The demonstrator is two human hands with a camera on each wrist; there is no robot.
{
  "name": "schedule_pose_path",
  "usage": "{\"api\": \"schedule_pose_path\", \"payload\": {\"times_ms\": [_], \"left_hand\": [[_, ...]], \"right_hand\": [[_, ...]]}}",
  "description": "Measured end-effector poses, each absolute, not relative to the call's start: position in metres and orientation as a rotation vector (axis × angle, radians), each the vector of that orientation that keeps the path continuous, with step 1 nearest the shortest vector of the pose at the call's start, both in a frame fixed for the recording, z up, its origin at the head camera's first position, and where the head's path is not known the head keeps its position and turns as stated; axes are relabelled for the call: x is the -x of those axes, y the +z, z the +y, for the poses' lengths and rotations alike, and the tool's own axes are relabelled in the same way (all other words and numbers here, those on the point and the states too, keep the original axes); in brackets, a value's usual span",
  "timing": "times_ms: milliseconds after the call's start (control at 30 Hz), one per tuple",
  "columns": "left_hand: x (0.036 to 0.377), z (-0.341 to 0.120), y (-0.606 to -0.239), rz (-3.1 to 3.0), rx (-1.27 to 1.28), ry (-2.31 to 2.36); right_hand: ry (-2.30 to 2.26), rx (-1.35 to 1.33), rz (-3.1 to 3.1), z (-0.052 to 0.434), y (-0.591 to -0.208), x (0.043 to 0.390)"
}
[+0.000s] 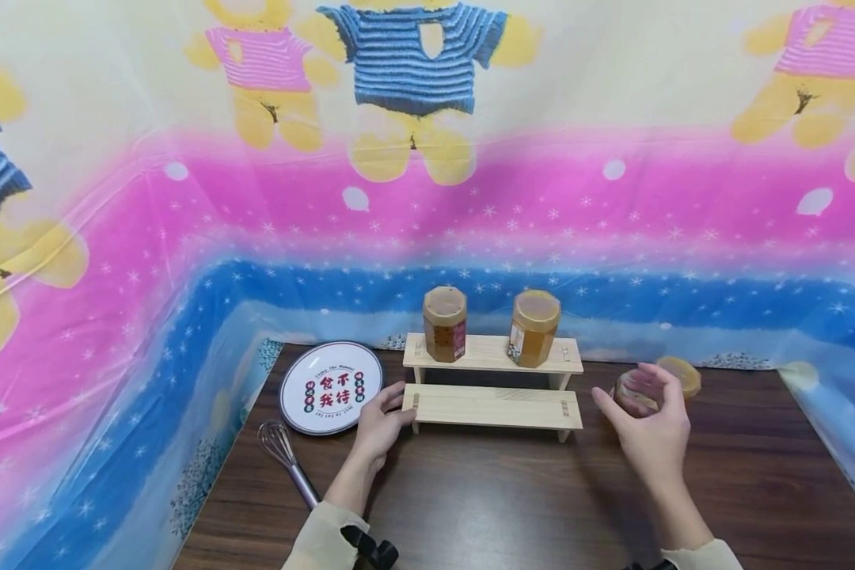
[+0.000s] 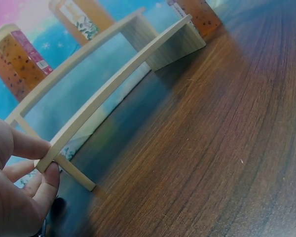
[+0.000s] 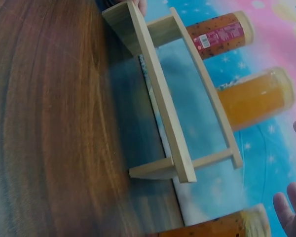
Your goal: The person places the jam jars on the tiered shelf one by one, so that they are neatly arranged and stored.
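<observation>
Left hand [image 1: 379, 421] fingers pinch the wooden shelf [image 1: 494, 405] end at 9 o'clock; right hand [image 1: 651, 431] fingers curl round a jar [image 1: 636, 391] (3 o'clock). Keep shelf steadied, jar upright.

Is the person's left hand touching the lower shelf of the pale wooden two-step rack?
Touching. The left wrist view shows the left hand with thumb and fingertip pinching the end of the pale wooden rack's lower shelf.
</observation>
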State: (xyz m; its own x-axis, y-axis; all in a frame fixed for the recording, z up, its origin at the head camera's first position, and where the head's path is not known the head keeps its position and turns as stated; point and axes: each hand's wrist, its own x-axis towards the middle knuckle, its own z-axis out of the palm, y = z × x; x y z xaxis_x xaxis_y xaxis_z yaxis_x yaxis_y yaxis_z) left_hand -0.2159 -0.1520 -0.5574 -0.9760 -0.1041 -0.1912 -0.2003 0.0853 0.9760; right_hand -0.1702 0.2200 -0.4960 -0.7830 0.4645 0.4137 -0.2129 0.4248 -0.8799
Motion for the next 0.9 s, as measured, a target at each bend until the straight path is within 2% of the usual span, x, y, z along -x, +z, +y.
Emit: {"api": "schedule_pose_path", "payload": {"times_ms": [533,900], "left_hand": [[0.217,-0.151,-0.558,2.261,0.33,2.054],[0.217,-0.152,-0.558,2.261,0.327,2.057]], "right_hand": [[1.295,0.338,-1.94,0.249,-0.529,0.157],[1.356,0.529,-1.971,0.256,-0.561,0.162]]}}
